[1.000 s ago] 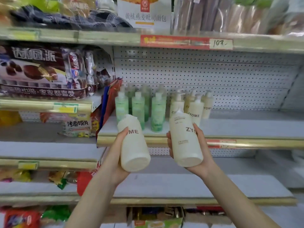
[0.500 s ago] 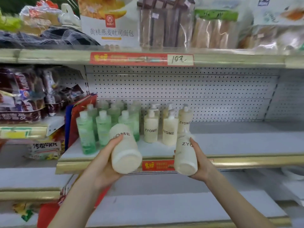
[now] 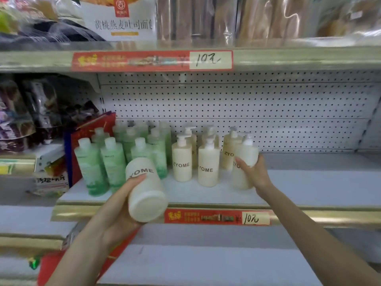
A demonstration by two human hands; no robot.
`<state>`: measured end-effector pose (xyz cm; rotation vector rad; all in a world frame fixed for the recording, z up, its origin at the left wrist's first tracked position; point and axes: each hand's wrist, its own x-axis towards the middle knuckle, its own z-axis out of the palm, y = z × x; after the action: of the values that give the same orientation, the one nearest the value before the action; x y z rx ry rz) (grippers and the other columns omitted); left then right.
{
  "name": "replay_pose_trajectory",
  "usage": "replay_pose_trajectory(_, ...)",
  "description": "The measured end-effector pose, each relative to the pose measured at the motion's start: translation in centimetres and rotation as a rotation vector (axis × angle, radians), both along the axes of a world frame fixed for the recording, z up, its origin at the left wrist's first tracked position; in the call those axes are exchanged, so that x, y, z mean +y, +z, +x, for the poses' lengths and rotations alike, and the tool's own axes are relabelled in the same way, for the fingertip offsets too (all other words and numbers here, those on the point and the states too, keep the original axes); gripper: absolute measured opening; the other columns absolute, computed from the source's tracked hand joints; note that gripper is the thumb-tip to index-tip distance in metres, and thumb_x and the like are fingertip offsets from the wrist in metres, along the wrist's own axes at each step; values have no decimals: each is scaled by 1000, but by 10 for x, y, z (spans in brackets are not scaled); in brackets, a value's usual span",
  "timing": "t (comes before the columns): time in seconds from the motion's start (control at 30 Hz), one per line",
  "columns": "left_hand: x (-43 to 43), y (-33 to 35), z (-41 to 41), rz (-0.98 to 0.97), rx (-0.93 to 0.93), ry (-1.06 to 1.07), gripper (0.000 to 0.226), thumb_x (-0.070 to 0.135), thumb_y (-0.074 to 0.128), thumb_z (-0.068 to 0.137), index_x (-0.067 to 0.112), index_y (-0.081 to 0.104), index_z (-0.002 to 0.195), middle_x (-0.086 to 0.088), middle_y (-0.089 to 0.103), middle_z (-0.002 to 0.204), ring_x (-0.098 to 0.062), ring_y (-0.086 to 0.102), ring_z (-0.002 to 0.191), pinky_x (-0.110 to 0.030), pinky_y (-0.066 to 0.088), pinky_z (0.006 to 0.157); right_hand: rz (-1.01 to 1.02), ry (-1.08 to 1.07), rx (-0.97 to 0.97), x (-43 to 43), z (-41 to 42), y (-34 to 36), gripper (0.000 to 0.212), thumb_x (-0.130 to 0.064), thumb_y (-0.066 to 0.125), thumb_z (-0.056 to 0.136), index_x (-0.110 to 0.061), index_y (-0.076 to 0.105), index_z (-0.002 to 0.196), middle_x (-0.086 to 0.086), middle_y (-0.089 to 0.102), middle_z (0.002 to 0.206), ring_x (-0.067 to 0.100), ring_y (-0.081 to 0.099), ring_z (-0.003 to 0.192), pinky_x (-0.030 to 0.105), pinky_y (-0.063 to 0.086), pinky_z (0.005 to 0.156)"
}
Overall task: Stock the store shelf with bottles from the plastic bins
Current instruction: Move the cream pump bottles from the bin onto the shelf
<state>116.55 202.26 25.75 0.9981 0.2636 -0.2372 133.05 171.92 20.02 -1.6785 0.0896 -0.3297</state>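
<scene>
My left hand (image 3: 117,205) grips a cream ZYOME pump bottle (image 3: 145,188), tilted with its base toward me, in front of the shelf edge. My right hand (image 3: 254,172) holds a second cream bottle (image 3: 244,162) upright on the white shelf (image 3: 309,184), just right of the cream row. Several cream ZYOME bottles (image 3: 182,162) stand in the shelf's middle. Several green bottles (image 3: 113,162) stand to their left.
White pegboard (image 3: 247,100) backs the shelf, whose right half is bare. A red price strip (image 3: 217,217) runs along the gold front rail. A red box (image 3: 82,137) and snack bags (image 3: 24,116) lie to the left. Bread packs fill the upper shelf (image 3: 206,60).
My right hand moved forward and set its bottle upright on the shelf beside the cream row. My left hand stayed in front with its bottle. The view came closer to the shelf.
</scene>
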Motion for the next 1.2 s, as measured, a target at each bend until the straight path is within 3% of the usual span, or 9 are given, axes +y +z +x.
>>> replay_pose_trajectory(0.17, 8, -2, 2, 50, 8, 28, 51, 36, 67, 68, 20, 56, 116, -14, 64, 106, -28, 61, 88, -31, 54, 56, -23, 6, -31, 0, 21, -14, 58, -31, 75, 79, -17, 35, 118, 4, 53, 110, 25, 56, 102, 44, 51, 82)
replay_pose_trajectory(0.4, 9, -3, -1, 31, 4, 28, 46, 34, 64, 71, 17, 58, 113, -15, 70, 93, -27, 65, 78, -33, 55, 59, -48, 133, -14, -7, 34, -24, 62, -24, 76, 79, -20, 38, 128, 5, 52, 123, 23, 53, 110, 42, 48, 91)
replay_pose_trajectory(0.6, 6, -1, -5, -74, -2, 53, 77, 34, 88, 50, 14, 59, 119, -22, 65, 115, -33, 59, 112, -40, 56, 71, -108, 282, 146, -27, 39, -17, 70, -23, 69, 85, -24, 28, 142, -1, 44, 130, 22, 43, 120, 42, 42, 91)
replay_pose_trajectory(0.73, 6, 3, -11, -181, 12, 40, 67, 38, 77, 62, 13, 59, 121, -22, 63, 117, -33, 65, 98, -43, 59, 64, -115, 183, 142, -24, 35, -16, 64, -24, 67, 87, -20, 35, 142, 6, 48, 131, 25, 46, 120, 43, 45, 92)
replay_pose_trajectory(0.87, 12, 6, -21, 16, 27, 12, 51, 41, 65, 74, 16, 57, 118, -21, 68, 107, -34, 64, 90, -51, 54, 73, -162, 9, 184, -7, 17, -20, 63, -26, 61, 91, -6, 32, 143, 13, 31, 147, 29, 42, 125, 39, 39, 96)
replay_pose_trajectory(0.93, 14, 5, -24, 173, 10, -3, 51, 33, 73, 65, 18, 56, 112, -19, 68, 99, -33, 63, 88, -47, 53, 76, -187, -170, 162, 8, 2, -25, 67, -26, 58, 93, -4, 22, 146, 14, 8, 153, 35, 32, 132, 43, 32, 107)
replay_pose_trajectory(1.0, 12, 6, -28, 371, -38, -28, 65, 30, 82, 50, 26, 56, 110, -15, 67, 95, -30, 63, 81, -41, 53, 70, -174, -299, 70, 26, -17, -29, 65, -21, 56, 93, -1, 21, 144, 16, 3, 152, 41, 26, 133, 44, 27, 110)
replay_pose_trajectory(1.1, 12, 12, -33, 506, -123, -57, 83, 41, 78, 31, 34, 57, 112, -8, 70, 94, -24, 67, 73, -32, 53, 52, -165, -271, 23, 58, -47, -27, 62, -23, 54, 94, 0, 22, 142, 17, 10, 149, 40, 25, 132, 43, 25, 110)
replay_pose_trajectory(1.2, 11, 16, -33, 570, -211, -78, 79, 39, 81, 42, 32, 56, 117, -2, 70, 101, -19, 71, 75, -28, 51, 51, -157, -82, -2, 91, -79, -13, 60, -37, 44, 97, -4, 23, 142, 12, 15, 145, 30, 28, 133, 37, 23, 112)
